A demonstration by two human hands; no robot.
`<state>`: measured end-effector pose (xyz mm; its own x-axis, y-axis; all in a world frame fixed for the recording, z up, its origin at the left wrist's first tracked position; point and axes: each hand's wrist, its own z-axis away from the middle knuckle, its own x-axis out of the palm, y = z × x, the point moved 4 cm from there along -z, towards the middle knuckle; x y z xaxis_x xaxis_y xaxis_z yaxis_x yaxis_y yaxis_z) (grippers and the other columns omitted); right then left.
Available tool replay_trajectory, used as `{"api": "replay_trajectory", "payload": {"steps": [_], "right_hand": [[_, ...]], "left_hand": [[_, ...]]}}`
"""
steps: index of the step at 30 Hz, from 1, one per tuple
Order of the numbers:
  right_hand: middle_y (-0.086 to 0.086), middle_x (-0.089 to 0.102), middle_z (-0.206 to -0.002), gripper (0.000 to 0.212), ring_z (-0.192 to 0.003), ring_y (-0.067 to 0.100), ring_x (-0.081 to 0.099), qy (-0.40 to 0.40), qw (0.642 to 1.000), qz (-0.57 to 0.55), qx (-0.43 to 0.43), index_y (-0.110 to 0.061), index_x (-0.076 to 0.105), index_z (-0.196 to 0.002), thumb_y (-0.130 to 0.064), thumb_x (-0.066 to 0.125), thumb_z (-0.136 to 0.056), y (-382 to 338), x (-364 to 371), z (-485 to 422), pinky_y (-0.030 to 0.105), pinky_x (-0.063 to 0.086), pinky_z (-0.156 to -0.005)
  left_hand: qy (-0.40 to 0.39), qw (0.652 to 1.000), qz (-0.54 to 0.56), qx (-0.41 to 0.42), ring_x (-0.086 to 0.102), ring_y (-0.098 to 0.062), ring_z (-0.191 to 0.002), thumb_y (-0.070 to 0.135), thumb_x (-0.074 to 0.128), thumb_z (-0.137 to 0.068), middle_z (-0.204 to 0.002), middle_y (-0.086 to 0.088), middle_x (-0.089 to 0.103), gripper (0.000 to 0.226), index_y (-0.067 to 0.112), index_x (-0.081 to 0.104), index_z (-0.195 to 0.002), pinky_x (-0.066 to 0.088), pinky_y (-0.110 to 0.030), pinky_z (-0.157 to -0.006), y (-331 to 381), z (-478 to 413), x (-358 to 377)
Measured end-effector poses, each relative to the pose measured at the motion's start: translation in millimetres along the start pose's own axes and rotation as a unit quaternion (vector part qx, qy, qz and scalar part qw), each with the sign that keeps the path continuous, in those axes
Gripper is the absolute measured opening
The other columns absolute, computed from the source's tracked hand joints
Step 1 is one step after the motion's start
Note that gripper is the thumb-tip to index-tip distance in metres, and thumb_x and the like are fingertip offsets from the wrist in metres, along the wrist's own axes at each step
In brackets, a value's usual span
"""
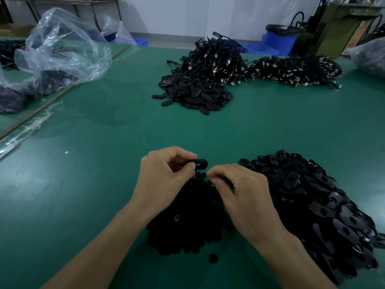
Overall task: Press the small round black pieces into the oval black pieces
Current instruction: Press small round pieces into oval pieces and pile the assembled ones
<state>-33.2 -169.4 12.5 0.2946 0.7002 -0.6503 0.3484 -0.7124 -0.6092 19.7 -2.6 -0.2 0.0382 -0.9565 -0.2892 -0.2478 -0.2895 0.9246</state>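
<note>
My left hand [164, 176] pinches one oval black piece [201, 163] between thumb and fingers, holding it just above a heap of small round black pieces [183, 222]. My right hand [243, 197] hovers over the top of that heap with fingers curled, its fingertips close to the oval piece; whether it holds a round piece is hidden. A large pile of oval black pieces [316, 205] lies to the right of my right hand. One loose round piece [213, 258] sits on the mat near the front.
The green table mat [93, 184] spreads left of my hands. Another pile of oval pieces [193, 94] lies farther back, with heaps of black cables [216, 59] behind it. A crumpled clear plastic bag [62, 49] sits at the far left.
</note>
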Motion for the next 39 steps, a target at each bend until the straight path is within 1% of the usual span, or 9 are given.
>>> {"api": "replay_trajectory", "payload": {"steps": [4, 6, 9, 11, 14, 18, 23, 29, 39], "right_hand": [[-0.007, 0.074, -0.098, 0.027, -0.095, 0.0, 0.064, 0.044, 0.999, -0.025, -0.016, -0.014, 0.075, -0.116, -0.002, 0.067, -0.093, -2.9, -3.8, -0.5, 0.006, 0.046, -0.086], [-0.017, 0.074, -0.094, 0.031, -0.09, -0.001, 0.068, 0.041, 0.997, -0.066, 0.027, -0.019, 0.071, -0.122, -0.007, 0.068, -0.094, -0.2, -3.8, -0.1, 0.012, 0.052, -0.084], [-0.021, 0.072, -0.081, 0.021, -0.078, -0.002, 0.07, 0.031, 0.989, -0.118, 0.087, -0.029, 0.07, -0.102, -0.011, 0.072, -0.092, 4.8, -2.0, -0.1, 0.021, 0.057, -0.074], [-0.021, 0.072, -0.079, 0.02, -0.075, -0.003, 0.069, 0.038, 0.989, -0.116, 0.082, -0.029, 0.071, -0.092, -0.01, 0.073, -0.09, 3.6, -3.2, 0.1, 0.017, 0.055, -0.071], [-0.017, 0.071, -0.084, 0.017, -0.083, -0.002, 0.067, 0.049, 0.993, -0.089, 0.068, -0.024, 0.076, -0.092, -0.008, 0.075, -0.088, 1.8, -5.1, -0.3, 0.01, 0.05, -0.073], [-0.015, 0.07, -0.086, 0.02, -0.084, 0.001, 0.065, 0.032, 0.994, -0.078, 0.07, -0.022, 0.075, -0.091, -0.003, 0.073, -0.087, 1.4, -3.3, -1.2, 0.013, 0.05, -0.075], [-0.018, 0.066, -0.078, 0.022, -0.078, 0.002, 0.063, 0.009, 0.993, -0.07, 0.091, -0.027, 0.065, -0.083, -0.007, 0.07, -0.089, 4.1, -1.4, -0.5, 0.013, 0.047, -0.065], [-0.005, 0.064, -0.075, 0.037, -0.062, 0.014, 0.058, -0.001, 0.99, -0.091, 0.108, -0.029, 0.044, -0.078, -0.01, 0.075, -0.087, 6.0, -4.0, -0.4, 0.033, 0.045, -0.055], [-0.003, 0.067, -0.071, 0.045, -0.062, 0.019, 0.06, 0.016, 0.986, -0.104, 0.132, -0.032, 0.039, -0.074, -0.011, 0.076, -0.086, 2.1, -4.2, 0.7, 0.037, 0.047, -0.057]], "left_hand": [[-0.021, 0.999, -0.023, 0.031, 0.073, -0.003, -0.071, 0.0, 0.075, -0.083, -0.076, 0.016, 0.076, 0.035, 0.035, 0.075, -0.082, 0.056, -0.017, -0.072, 7.5, 3.6, 4.2], [-0.027, 0.999, -0.021, 0.037, 0.073, -0.001, -0.072, 0.0, 0.076, -0.083, -0.078, 0.017, 0.076, 0.034, 0.035, 0.075, -0.082, 0.054, -0.013, -0.071, 9.6, 4.6, 5.1], [-0.047, 0.998, -0.009, 0.045, 0.074, -0.004, -0.073, 0.001, 0.076, -0.084, -0.079, 0.015, 0.077, 0.032, 0.033, 0.076, -0.084, 0.054, -0.014, -0.071, 11.3, 6.6, 7.8], [-0.053, 0.997, -0.003, 0.049, 0.074, -0.004, -0.073, 0.001, 0.076, -0.084, -0.079, 0.015, 0.077, 0.033, 0.034, 0.075, -0.084, 0.054, -0.014, -0.07, 11.8, 8.0, 9.3], [-0.054, 0.997, 0.005, 0.052, 0.074, -0.004, -0.074, 0.004, 0.075, -0.083, -0.08, 0.015, 0.077, 0.031, 0.035, 0.076, -0.084, 0.054, -0.014, -0.071, 12.4, 9.6, 11.2], [-0.058, 0.997, -0.003, 0.052, 0.074, -0.003, -0.076, -0.001, 0.076, -0.083, -0.082, 0.016, 0.077, 0.035, 0.035, 0.076, -0.086, 0.056, -0.017, -0.074, 12.3, 11.6, 13.8], [-0.056, 0.997, -0.009, 0.055, 0.074, -0.004, -0.076, -0.001, 0.076, -0.083, -0.081, 0.014, 0.078, 0.031, 0.03, 0.077, -0.087, 0.057, -0.018, -0.074, 12.3, 11.5, 14.0], [-0.069, 0.995, -0.027, 0.066, 0.073, -0.001, -0.075, 0.001, 0.078, -0.084, -0.083, 0.019, 0.077, 0.035, 0.036, 0.076, -0.088, 0.055, -0.013, -0.072, 13.4, 11.6, 14.1], [-0.089, 0.99, -0.047, 0.094, 0.072, 0.004, -0.079, 0.0, 0.077, -0.084, -0.088, 0.019, 0.077, 0.025, 0.022, 0.08, -0.094, 0.054, -0.012, -0.075, 17.1, 13.0, 13.4]]}}
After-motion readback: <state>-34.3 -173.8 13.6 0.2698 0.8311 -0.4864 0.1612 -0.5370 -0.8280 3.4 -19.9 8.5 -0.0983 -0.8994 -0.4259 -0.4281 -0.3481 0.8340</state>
